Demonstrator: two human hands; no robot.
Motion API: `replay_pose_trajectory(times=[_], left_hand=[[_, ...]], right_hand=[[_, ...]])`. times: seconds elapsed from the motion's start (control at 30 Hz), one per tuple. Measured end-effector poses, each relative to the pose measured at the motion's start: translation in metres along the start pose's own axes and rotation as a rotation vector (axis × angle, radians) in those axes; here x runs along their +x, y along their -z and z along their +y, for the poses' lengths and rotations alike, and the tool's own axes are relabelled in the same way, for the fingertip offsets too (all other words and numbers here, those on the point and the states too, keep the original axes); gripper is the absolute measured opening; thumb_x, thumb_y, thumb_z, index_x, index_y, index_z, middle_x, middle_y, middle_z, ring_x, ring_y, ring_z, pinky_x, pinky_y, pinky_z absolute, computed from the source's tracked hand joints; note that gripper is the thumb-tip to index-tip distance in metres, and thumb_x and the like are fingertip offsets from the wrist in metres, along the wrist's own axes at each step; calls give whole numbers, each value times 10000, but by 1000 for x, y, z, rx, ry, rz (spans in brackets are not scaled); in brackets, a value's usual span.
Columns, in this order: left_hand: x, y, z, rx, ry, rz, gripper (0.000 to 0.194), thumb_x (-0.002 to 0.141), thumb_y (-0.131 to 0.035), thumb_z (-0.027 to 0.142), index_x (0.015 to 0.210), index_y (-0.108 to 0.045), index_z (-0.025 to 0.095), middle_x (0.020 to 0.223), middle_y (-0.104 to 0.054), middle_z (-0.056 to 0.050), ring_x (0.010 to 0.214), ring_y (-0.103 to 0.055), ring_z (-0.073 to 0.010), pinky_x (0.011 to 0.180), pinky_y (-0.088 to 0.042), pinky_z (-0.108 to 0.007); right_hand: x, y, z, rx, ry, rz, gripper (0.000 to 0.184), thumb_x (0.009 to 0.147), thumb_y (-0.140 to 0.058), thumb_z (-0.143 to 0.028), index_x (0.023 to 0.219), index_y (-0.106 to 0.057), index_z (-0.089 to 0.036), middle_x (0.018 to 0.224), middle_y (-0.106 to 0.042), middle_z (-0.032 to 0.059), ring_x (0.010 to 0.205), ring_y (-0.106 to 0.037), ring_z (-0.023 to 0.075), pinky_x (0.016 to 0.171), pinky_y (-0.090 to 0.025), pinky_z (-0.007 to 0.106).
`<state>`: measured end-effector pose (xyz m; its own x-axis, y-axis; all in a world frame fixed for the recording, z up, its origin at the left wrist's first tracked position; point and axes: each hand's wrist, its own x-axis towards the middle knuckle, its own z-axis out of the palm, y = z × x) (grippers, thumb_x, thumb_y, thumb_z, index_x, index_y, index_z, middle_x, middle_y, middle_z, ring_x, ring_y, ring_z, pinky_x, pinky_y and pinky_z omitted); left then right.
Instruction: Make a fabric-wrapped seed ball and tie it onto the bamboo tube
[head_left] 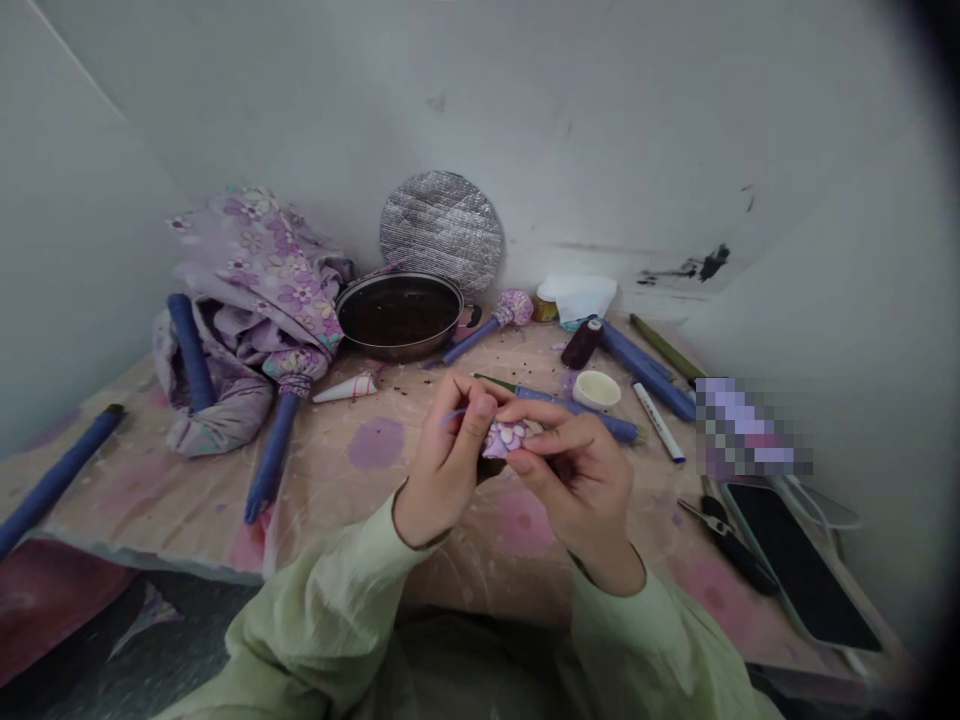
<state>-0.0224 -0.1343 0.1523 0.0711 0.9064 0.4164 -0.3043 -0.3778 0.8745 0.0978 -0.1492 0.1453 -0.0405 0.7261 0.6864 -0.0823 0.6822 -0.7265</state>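
A small bundle of purple flowered cloth (504, 438) is pinched between my two hands above the table's front middle. My left hand (448, 455) grips its left end, thumb against the fingers, with a bit of purple strand by the fingertips. On the other end, the thumb and fingertips of my right hand (581, 470) press the cloth. What lies inside the bundle is hidden. Just behind my hands lies a blue-wrapped stick (600, 418), partly covered by the right hand. A small white bowl (597, 390) stands beyond it.
Purple flowered fabric (262, 260) is heaped at the left, among blue-wrapped sticks (274, 455). A dark pan (401, 318) stands before a round silver mat (442, 228). At the right are a thread spool (581, 345), a marker (658, 424), small scissors (727, 545) and a phone (802, 565).
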Motion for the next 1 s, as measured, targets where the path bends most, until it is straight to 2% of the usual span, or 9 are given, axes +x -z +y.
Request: replay_pose_trajectory(times=[0.17, 0.3, 0.4, 0.47, 0.53, 0.6, 0.77, 1.0], left_hand=[[-3, 0, -4, -51, -8, 12, 184, 904, -480, 325, 785, -463, 187, 795, -593, 8, 666, -523, -67, 599, -421, -173], [-3, -3, -3, -104, 30, 27, 188, 872, -540, 317, 771, -452, 184, 759, -596, 17, 651, -556, -64, 580, -444, -159], [-2, -3, -1, -157, 52, 23, 187, 869, -543, 302, 773, -438, 182, 742, -603, 20, 573, -556, -56, 503, -447, -146], [-1, -1, -1, -192, 57, 18, 189, 877, -528, 300, 775, -424, 180, 732, -606, 19, 521, -542, -50, 443, -433, -135], [0, 1, -2, -205, 57, 26, 190, 881, -522, 297, 774, -419, 178, 729, -609, 16, 507, -541, -46, 420, -426, -124], [0, 2, -3, -206, 56, 33, 190, 880, -523, 298, 776, -420, 176, 730, -610, 13, 508, -546, -44, 419, -427, -118], [1, 4, -3, -209, 62, 8, 207, 877, -525, 313, 766, -409, 183, 724, -606, 21, 484, -549, -48, 409, -427, -128], [2, 7, 1, -223, 137, -58, 247, 860, -546, 349, 747, -404, 181, 683, -595, 20, 485, -548, -63, 417, -420, -148]], right_hand=[[-2, 0, -4, 31, 5, 2, 196, 784, -624, -80, 884, -580, -242, 1038, -682, 19, 991, -642, 171, 795, -547, 350], [-5, 4, -7, -75, 4, 15, 204, 772, -637, -86, 897, -622, -247, 1043, -686, 27, 1003, -640, 198, 835, -531, 390], [-10, 9, -8, -255, 26, 81, 219, 745, -664, -105, 916, -651, -242, 1009, -676, 40, 854, -647, 174, 661, -529, 312], [-12, 13, -10, -355, 2, 123, 235, 727, -677, -113, 929, -656, -233, 913, -658, 32, 671, -593, 128, 509, -452, 259], [-14, 16, -13, -414, -16, 115, 235, 722, -675, -108, 925, -655, -223, 762, -623, 1, 562, -515, 99, 461, -388, 245], [-14, 18, -18, -458, 0, 70, 196, 723, -669, -95, 878, -654, -213, 667, -595, -18, 558, -508, 99, 480, -387, 245], [-11, 20, -29, -496, 32, 16, 140, 731, -651, -63, 786, -626, -189, 652, -593, -18, 563, -494, 85, 485, -365, 232], [-7, 22, -25, -381, -67, -6, 80, 772, -626, -110, 747, -613, -185, 618, -541, -20, 568, -469, 97, 511, -346, 259]])
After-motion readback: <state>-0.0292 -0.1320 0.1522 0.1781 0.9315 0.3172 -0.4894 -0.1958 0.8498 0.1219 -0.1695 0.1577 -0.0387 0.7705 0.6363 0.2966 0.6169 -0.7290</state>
